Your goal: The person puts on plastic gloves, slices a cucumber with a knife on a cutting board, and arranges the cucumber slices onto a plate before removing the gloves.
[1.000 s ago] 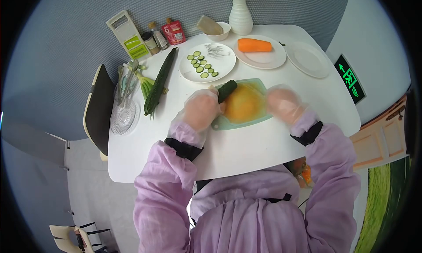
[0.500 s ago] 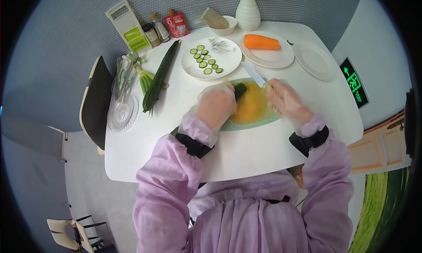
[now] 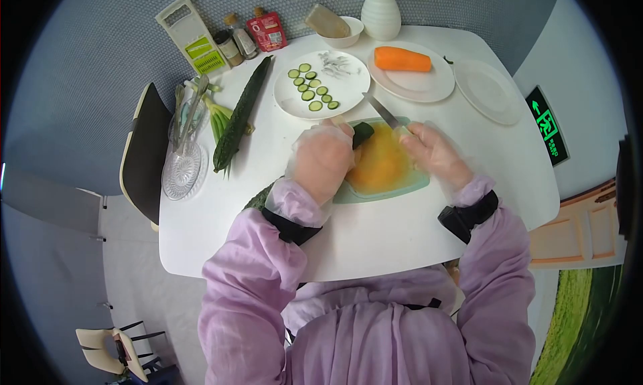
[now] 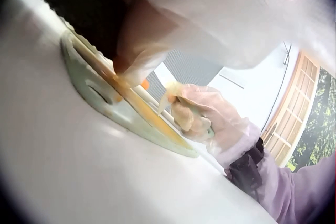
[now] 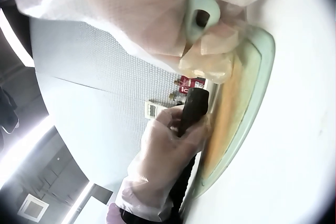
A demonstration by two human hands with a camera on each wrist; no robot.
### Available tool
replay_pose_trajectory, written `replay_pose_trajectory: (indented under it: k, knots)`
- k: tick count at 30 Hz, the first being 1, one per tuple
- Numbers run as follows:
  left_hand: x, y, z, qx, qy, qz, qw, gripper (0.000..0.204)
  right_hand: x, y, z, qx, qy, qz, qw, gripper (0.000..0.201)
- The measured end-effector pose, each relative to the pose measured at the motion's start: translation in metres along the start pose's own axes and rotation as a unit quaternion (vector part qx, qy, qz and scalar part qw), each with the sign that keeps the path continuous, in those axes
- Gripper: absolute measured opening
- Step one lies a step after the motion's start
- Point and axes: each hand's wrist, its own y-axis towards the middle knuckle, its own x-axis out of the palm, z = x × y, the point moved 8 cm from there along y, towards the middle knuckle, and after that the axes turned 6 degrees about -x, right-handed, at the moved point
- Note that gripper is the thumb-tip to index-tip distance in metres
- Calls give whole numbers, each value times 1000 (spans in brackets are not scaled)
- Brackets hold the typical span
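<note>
Curled round the dark cucumber (image 3: 362,134) over the far left of the green board (image 3: 345,194), the left hand (image 3: 323,160) gripped its presumably firm, slippery skin behind the exposed end, judged the steadiest hold, while the right hand (image 3: 435,155) grasped the knife (image 3: 384,110).

Vase (image 3: 381,13) top cut off; cuke (image 3: 362,134) pt. hid by L grip (image 3: 321,161).

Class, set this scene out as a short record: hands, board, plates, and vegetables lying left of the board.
Left hand: holds a cucumber
Right hand: grips a knife by its handle
Board: green-edged, orange in the middle
Slice plate: holds cucumber slices
Carrot plate: holds a carrot
Left of board: a long cucumber lying across green stalks
</note>
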Motion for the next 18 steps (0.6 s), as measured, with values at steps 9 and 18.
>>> replay_pose_trajectory:
  k: [9,18]
  knots:
    - [-2,-6,4,-48,-3,-74,996,41,2,-13,1,57,10,17,998,39]
    - [8,-5,6,-74,-109,-152,980,37,-1,-9,-25,-64,-173,28,982,20]
